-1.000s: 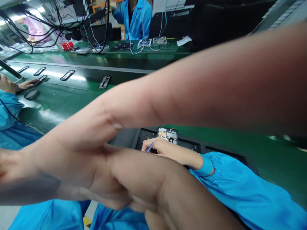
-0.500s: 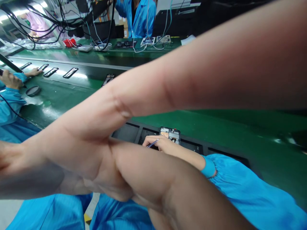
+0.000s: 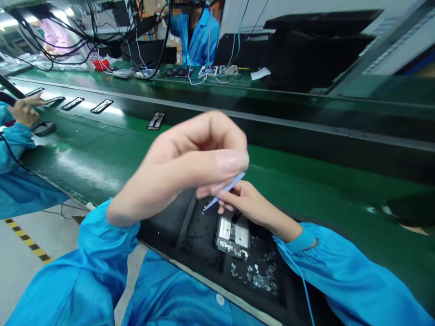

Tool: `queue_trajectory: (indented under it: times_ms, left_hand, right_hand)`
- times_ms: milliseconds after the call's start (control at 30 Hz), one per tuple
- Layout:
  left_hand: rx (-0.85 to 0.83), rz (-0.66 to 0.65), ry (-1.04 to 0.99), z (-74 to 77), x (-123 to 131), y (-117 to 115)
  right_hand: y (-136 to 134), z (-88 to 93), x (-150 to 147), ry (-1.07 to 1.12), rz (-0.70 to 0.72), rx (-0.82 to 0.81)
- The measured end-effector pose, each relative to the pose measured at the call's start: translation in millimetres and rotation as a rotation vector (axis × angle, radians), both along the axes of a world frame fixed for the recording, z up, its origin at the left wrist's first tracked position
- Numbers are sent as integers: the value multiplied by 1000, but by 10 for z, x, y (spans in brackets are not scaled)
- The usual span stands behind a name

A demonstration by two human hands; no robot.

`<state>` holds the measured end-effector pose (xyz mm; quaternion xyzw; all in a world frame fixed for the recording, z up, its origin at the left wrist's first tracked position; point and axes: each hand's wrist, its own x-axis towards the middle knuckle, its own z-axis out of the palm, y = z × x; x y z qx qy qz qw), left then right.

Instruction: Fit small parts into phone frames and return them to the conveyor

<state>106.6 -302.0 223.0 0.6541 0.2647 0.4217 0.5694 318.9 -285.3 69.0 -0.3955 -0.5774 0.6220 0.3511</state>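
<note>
My left hand [image 3: 185, 165] is raised close to the camera, above the black tray [image 3: 163, 226]. Its thumb and forefinger are pressed together, and whatever may be between them is hidden. Behind and below it, my right hand [image 3: 249, 201] grips light purple tweezers [image 3: 226, 192], which point down to the left over the tray. Under the right hand lies an opened phone [image 3: 234, 240] with its inner boards and silvery plates showing. Tiny screws or small parts [image 3: 261, 276] are scattered on the tray to the phone's right.
A row of open phone frames [image 3: 102, 106] and a nearer one [image 3: 156, 121] lie on the green line [image 3: 112, 136]. At the left, a co-worker's hands [image 3: 25, 113] handle one, beside a round dark dish [image 3: 44, 128]. Cables [image 3: 88, 31] hang at the back, where another person stands.
My left hand has swung down and away from the camera, where the bare arm had covered most of the view. More of the phone and tray shows. The right hand still holds the tweezers.
</note>
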Motion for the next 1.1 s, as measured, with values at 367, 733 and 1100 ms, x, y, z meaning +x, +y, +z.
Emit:
queue_trajectory:
  times_ms: [367, 733, 1100]
  left_hand:
    - [-11, -185, 19, -1582, 745, 1105]
    - [118, 77, 98, -1659, 751, 927]
    - [283, 112, 231, -1593, 701, 891]
  right_hand:
    - [343, -158, 352, 511, -482, -326]
    - [518, -242, 504, 625, -424, -385]
    - [509, -227, 494, 604, -384, -348]
